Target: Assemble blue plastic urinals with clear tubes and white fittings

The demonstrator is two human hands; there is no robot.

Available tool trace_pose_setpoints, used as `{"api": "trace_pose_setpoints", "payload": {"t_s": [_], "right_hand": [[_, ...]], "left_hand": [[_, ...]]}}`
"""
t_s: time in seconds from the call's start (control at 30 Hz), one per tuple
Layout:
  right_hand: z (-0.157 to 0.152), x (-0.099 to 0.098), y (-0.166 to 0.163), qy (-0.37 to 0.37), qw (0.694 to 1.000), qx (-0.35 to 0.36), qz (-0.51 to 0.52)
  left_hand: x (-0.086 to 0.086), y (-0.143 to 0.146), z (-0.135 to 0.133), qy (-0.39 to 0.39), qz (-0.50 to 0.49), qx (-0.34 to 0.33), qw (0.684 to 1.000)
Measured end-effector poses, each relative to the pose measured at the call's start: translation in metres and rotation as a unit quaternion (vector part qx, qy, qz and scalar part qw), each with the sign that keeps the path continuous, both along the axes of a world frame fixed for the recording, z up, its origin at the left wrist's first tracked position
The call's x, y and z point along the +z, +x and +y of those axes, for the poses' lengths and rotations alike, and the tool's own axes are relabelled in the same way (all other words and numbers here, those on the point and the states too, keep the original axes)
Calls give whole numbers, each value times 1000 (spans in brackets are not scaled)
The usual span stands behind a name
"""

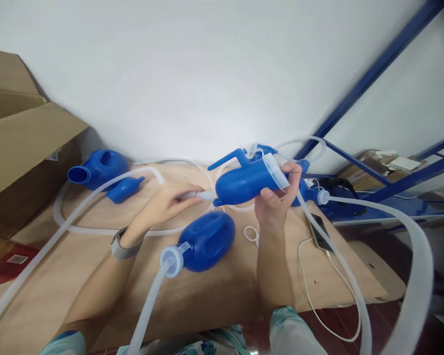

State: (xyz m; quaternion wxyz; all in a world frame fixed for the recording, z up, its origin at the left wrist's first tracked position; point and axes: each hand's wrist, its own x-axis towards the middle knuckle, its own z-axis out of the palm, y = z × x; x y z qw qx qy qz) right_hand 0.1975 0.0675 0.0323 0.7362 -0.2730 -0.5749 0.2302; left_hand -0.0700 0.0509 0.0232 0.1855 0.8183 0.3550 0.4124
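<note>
My right hand (pixel 277 197) grips the clear-rimmed wide end of a blue plastic vessel with a handle (pixel 244 180), holding it above the board. My left hand (pixel 166 203), with a watch on the wrist, pinches the end of a white tube (pixel 203 195) right at the vessel's narrow spout. In front of my hands, a second blue vessel (pixel 207 240) lies on the brown board (pixel 77 256) with a pale hose (pixel 148 301) joined to its white cap.
Another blue vessel (pixel 99 170) and a small blue funnel piece (pixel 124 190) lie at the back left, with loops of clear tubing around them. A cardboard box (pixel 22 148) stands at the left. A phone (pixel 320 231) with its cable, a thick pale hose (pixel 418 266) and a blue metal frame (pixel 385 54) are at the right.
</note>
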Motion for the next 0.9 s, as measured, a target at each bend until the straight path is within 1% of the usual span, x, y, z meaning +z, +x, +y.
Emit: {"api": "trace_pose_setpoints", "payload": {"t_s": [0.07, 0.13, 0.27, 0.37, 0.5, 0.6, 0.67, 0.73, 0.83, 0.9], "right_hand": [[4, -3, -6, 14, 999, -32, -7], [6, -5, -6, 14, 998, -58, -3], [7, -6, 0, -29, 997, -70, -19], [8, -7, 3, -39, 996, -53, -52], [10, -8, 9, -44, 995, -18, -90], [10, -7, 13, -17, 995, 8, -100], [7, -4, 12, 18, 994, 47, -102], [2, -1, 9, 38, 990, 72, -113], [-9, 0, 5, 54, 990, 61, -112], [-12, -4, 5, 56, 992, 57, -98]], "left_hand": [[0, -4, 1, 18, 4, 14, 1000], [1, -9, 2, 21, 20, 17, 999], [3, -16, 4, 21, 36, 29, 999], [4, -17, 1, 37, 43, 31, 998], [5, -15, -7, 67, 86, 19, 994], [3, -12, -11, 68, 97, 19, 993], [1, -9, -11, 57, 89, 21, 994], [-1, -6, -10, 38, 66, 19, 997], [1, -1, -11, -4, 14, 7, 1000], [6, 4, -14, -41, -11, -21, 999]]}}
